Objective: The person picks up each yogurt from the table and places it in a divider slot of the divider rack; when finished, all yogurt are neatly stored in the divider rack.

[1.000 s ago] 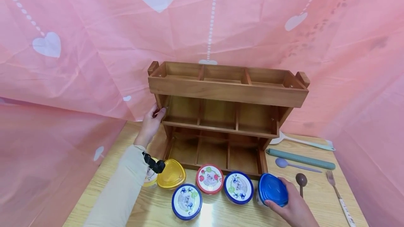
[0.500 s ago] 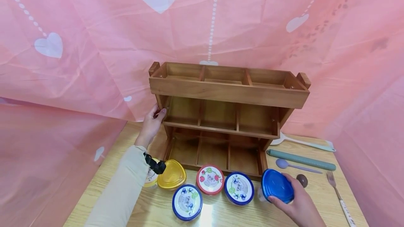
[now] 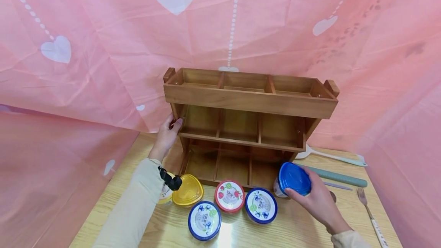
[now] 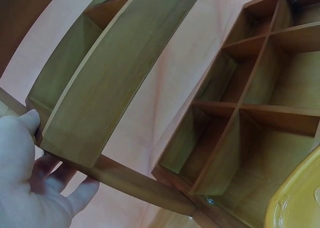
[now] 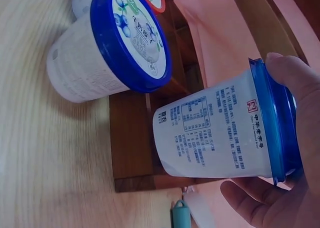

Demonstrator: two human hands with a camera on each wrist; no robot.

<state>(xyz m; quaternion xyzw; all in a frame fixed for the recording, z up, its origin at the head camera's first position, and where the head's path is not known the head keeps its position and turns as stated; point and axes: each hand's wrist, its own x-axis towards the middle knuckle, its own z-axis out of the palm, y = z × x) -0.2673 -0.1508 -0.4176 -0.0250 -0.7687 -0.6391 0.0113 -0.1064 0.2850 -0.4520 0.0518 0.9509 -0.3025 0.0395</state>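
Observation:
My right hand [image 3: 318, 199] grips a white plastic cup with a translucent blue lid [image 3: 294, 179] by its lid. In the right wrist view, the printed wall of this cup [image 5: 212, 130] faces the camera, with the thumb and fingers around the lid's edge. The cup is beside the lower right corner of a three-tier wooden box [image 3: 249, 101]. My left hand [image 3: 167, 137] holds the box's left side near the middle tier. In the left wrist view, the thumb and fingers [image 4: 82, 195] close around the wooden side bar [image 4: 140, 185].
Along the box's front stand lidded cups: a red one [image 3: 229, 196], two blue-rimmed ones [image 3: 260, 205] [image 3: 204, 220] and two yellow ones, one with a clear yellow lid [image 3: 187, 190]. A fork [image 3: 372, 217], green rod [image 3: 341, 176] and spatula [image 3: 337, 156] lie at right. Pink cloth hangs behind.
My right hand has lifted the blue-lidded cup and carried it first slightly right, then away from me toward the box's lower right corner. The left hand keeps its hold on the box.

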